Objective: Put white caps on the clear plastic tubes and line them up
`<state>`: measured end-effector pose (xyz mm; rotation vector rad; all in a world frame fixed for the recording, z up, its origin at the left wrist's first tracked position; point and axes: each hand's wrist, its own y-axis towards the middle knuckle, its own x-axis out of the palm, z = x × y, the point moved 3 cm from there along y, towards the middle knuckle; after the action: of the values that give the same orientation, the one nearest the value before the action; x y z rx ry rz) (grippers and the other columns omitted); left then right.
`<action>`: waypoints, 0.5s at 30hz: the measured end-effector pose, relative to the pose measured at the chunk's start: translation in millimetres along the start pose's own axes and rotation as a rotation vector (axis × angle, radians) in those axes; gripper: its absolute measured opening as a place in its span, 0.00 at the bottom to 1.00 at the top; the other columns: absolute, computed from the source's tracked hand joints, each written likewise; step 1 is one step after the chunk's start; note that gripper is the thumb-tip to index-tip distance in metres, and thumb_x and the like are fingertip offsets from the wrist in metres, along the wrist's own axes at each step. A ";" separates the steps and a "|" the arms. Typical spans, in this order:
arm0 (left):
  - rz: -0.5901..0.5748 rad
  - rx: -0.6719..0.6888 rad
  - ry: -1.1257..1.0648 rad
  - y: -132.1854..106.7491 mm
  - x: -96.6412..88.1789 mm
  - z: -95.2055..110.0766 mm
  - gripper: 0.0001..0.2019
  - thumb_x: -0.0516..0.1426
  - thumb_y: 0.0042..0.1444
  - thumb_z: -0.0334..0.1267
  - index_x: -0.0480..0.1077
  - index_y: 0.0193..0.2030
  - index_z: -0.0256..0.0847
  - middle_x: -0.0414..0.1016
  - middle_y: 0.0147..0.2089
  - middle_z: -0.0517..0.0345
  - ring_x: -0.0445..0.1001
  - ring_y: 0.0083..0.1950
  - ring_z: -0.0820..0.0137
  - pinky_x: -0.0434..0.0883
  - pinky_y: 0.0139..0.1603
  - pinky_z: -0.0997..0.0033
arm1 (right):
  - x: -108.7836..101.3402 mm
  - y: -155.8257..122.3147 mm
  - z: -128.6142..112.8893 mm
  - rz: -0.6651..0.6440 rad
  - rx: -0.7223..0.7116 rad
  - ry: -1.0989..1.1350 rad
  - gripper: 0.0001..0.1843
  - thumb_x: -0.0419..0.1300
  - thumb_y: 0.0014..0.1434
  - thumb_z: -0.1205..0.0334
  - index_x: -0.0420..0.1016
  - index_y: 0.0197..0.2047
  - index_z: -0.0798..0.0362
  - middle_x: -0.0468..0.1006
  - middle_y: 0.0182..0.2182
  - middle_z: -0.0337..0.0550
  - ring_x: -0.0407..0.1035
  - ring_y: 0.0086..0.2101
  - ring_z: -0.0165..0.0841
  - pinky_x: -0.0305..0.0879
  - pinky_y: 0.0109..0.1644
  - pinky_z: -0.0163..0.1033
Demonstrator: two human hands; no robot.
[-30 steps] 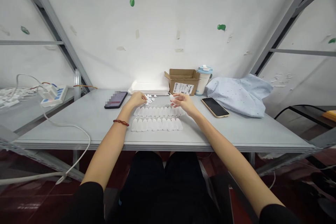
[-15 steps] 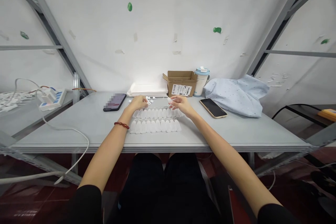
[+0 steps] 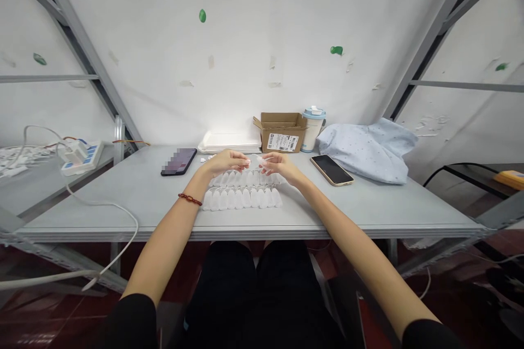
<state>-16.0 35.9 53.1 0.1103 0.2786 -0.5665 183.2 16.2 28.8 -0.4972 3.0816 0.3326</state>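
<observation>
Two rows of small white oval pieces (image 3: 241, 198) lie side by side on the grey table (image 3: 368, 202) in front of me. My left hand (image 3: 225, 162) hovers over the far row with its fingers pinched on a small white piece. My right hand (image 3: 277, 164) is beside it, fingers curled around another small white piece (image 3: 259, 159). The fingertips of both hands almost meet above the far row. A few loose white pieces (image 3: 204, 158) lie behind my left hand.
A dark phone (image 3: 179, 161) lies to the left and another phone (image 3: 331, 169) to the right. At the back stand a stack of white trays (image 3: 230, 142), a cardboard box (image 3: 281, 132), a cup (image 3: 313, 127) and a pale blue cloth (image 3: 368, 148). A power strip (image 3: 79, 156) with cables sits far left.
My left hand has left the loose pieces at the back and moved right toward my right hand, carrying a small white piece. The right hand has shifted slightly left.
</observation>
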 end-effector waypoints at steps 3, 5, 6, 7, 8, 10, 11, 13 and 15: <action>0.009 0.004 -0.019 0.3 7.3 1.9 0.16 0.66 0.44 0.46 0.77 0.33 0.34 0.75 0.34 0.51 0.70 0.34 0.71 0.68 0.41 0.65 | 3.7 -1.8 -1.0 -0.064 0.002 0.023 0.17 0.69 0.46 0.57 0.73 0.37 0.56 0.79 0.30 0.45 0.73 0.28 0.31 0.70 0.31 0.35; 0.028 0.001 -0.023 1.7 9.1 0.6 0.15 0.66 0.44 0.46 0.77 0.32 0.34 0.75 0.34 0.52 0.70 0.34 0.72 0.68 0.41 0.66 | 5.6 -2.6 -1.5 -0.089 0.002 0.025 0.16 0.68 0.46 0.57 0.73 0.37 0.56 0.79 0.30 0.45 0.73 0.27 0.30 0.69 0.30 0.35; 0.032 0.002 -0.026 2.6 9.6 -0.4 0.15 0.66 0.45 0.46 0.77 0.32 0.34 0.74 0.34 0.52 0.70 0.35 0.72 0.68 0.41 0.66 | 6.3 -2.9 -1.6 -0.098 0.002 0.024 0.16 0.68 0.47 0.58 0.73 0.37 0.56 0.79 0.30 0.45 0.72 0.27 0.30 0.69 0.30 0.35; 0.031 0.006 -0.029 3.4 10.0 -1.5 0.15 0.66 0.45 0.46 0.77 0.32 0.34 0.74 0.33 0.53 0.70 0.35 0.72 0.68 0.41 0.67 | 6.9 -3.1 -1.7 -0.104 0.003 0.021 0.16 0.67 0.47 0.58 0.73 0.37 0.56 0.79 0.30 0.45 0.72 0.26 0.30 0.68 0.29 0.35; 0.027 0.012 -0.028 4.1 10.5 -2.4 0.15 0.65 0.45 0.46 0.77 0.32 0.34 0.74 0.33 0.53 0.69 0.35 0.72 0.68 0.41 0.67 | 7.3 -3.2 -1.7 -0.109 0.005 0.019 0.15 0.67 0.47 0.58 0.73 0.37 0.57 0.79 0.30 0.45 0.71 0.26 0.29 0.68 0.29 0.35; 0.017 0.022 -0.015 5.1 11.5 -3.7 0.15 0.65 0.46 0.46 0.77 0.33 0.35 0.73 0.32 0.54 0.69 0.34 0.73 0.68 0.40 0.68 | 7.8 -3.4 -1.7 -0.117 0.011 0.015 0.15 0.67 0.47 0.59 0.73 0.38 0.57 0.79 0.30 0.45 0.70 0.26 0.29 0.67 0.28 0.35; 0.012 0.024 -0.003 5.2 12.1 -3.9 0.15 0.65 0.46 0.46 0.77 0.33 0.35 0.73 0.32 0.54 0.69 0.33 0.73 0.68 0.39 0.69 | 7.9 -3.4 -1.7 -0.120 0.015 0.012 0.15 0.66 0.47 0.59 0.73 0.38 0.57 0.79 0.30 0.45 0.70 0.25 0.29 0.67 0.28 0.34; 0.001 0.019 0.028 4.7 13.5 -3.1 0.15 0.65 0.46 0.47 0.77 0.34 0.35 0.73 0.32 0.55 0.69 0.32 0.74 0.68 0.38 0.69 | 7.8 -3.5 -1.7 -0.122 0.026 0.004 0.14 0.66 0.48 0.59 0.73 0.37 0.57 0.79 0.30 0.46 0.69 0.25 0.28 0.66 0.27 0.34; -0.006 0.012 0.056 3.2 15.0 -0.8 0.15 0.64 0.47 0.47 0.77 0.34 0.35 0.73 0.31 0.55 0.68 0.30 0.74 0.68 0.37 0.69 | 7.8 -3.7 -1.6 -0.126 0.035 -0.008 0.14 0.65 0.48 0.59 0.73 0.37 0.57 0.79 0.30 0.46 0.67 0.24 0.27 0.65 0.26 0.34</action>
<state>-2.4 31.1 48.0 0.1373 0.3305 -0.5714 177.0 10.0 29.4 -0.6830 3.0237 0.2772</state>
